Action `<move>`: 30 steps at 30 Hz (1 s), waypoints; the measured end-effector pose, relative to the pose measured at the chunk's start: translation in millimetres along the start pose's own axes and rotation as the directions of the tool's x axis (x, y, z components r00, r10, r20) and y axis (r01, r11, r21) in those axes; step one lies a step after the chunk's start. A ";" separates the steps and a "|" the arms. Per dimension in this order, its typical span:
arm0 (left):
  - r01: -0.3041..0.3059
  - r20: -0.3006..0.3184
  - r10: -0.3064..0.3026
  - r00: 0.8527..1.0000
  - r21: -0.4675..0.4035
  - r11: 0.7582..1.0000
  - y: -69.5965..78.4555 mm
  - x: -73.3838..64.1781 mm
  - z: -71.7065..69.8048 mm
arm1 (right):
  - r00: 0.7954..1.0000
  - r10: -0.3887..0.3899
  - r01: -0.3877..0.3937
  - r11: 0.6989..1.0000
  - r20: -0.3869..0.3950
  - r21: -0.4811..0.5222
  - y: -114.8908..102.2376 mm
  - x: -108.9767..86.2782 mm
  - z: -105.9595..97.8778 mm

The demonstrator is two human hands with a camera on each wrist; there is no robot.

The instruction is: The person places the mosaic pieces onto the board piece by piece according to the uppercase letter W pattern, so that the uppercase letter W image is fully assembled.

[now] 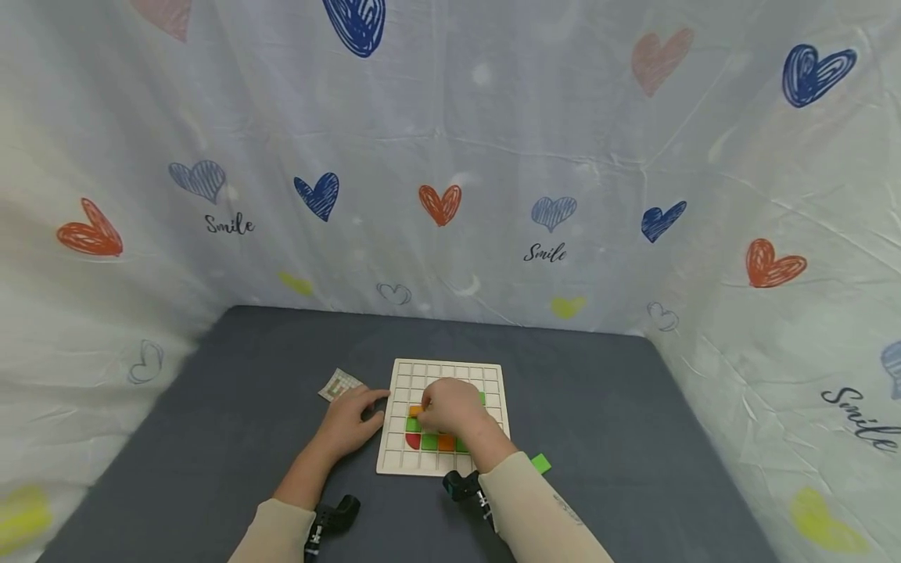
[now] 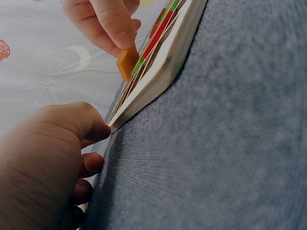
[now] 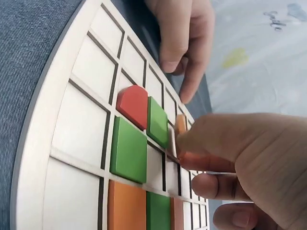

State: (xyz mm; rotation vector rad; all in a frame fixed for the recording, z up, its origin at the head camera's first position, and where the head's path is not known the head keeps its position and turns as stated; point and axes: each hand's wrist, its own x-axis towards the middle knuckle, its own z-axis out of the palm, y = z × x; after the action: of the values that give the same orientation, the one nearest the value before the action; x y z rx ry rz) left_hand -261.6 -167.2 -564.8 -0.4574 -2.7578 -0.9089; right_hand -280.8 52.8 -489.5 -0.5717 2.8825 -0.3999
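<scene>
A pale wooden grid board lies on the dark table. My right hand is over its middle and pinches an orange tile between thumb and fingertips. The tile is tilted at a cell beside a green tile. Nearer the front edge, a red rounded tile, another green tile and a second orange tile sit in cells. My left hand rests at the board's left edge, thumb and index finger extended towards it. My right hand hides part of the grid.
A small card with a printed grid pattern lies left of the board, partly behind my left hand. A loose green tile lies right of the board, beside my right sleeve. A white curtain with hearts surrounds the table.
</scene>
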 end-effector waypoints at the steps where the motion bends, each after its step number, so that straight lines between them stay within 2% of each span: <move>1: -0.002 -0.002 0.002 1.000 0.000 1.000 0.1 -0.2 0.1 | 1.000 0.002 -0.002 1.000 -0.002 0.000 -0.9 0.6 0.3; 11: -0.009 -0.021 0.009 1.000 0.014 1.000 2.4 -0.6 0.9 | 0.996 0.008 -0.013 0.999 -0.091 -0.050 -2.8 6.3 6.6; 16: -0.015 -0.026 0.015 1.000 0.015 1.000 3.6 -0.2 0.8 | 0.993 0.027 -0.027 1.000 -0.117 0.000 0.8 3.2 7.0; 19: -0.017 -0.025 0.017 1.000 0.014 1.000 4.9 -0.1 2.6 | 0.987 0.066 -0.052 0.994 -0.148 0.097 9.4 -10.2 2.9; 25: 0.026 -0.012 -0.026 1.000 0.017 1.000 4.8 0.2 3.9 | 0.968 0.178 -0.125 0.954 -0.178 0.274 39.9 -53.5 -3.5; 28: 0.027 -0.016 -0.027 1.000 0.016 1.000 3.8 0.7 2.7 | 0.946 0.254 -0.183 0.931 -0.200 0.315 57.6 -78.5 -4.3; 30: 0.019 -0.017 -0.019 1.000 0.014 1.000 2.6 1.1 1.9 | 0.921 0.317 -0.238 0.918 -0.227 0.316 68.7 -94.6 -4.6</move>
State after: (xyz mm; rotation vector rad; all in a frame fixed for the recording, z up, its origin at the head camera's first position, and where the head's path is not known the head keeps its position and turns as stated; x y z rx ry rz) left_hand -261.8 -163.8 -564.6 -0.4201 -2.7562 -0.8931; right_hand -219.5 152.3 -494.2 -0.0527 3.0166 -0.8882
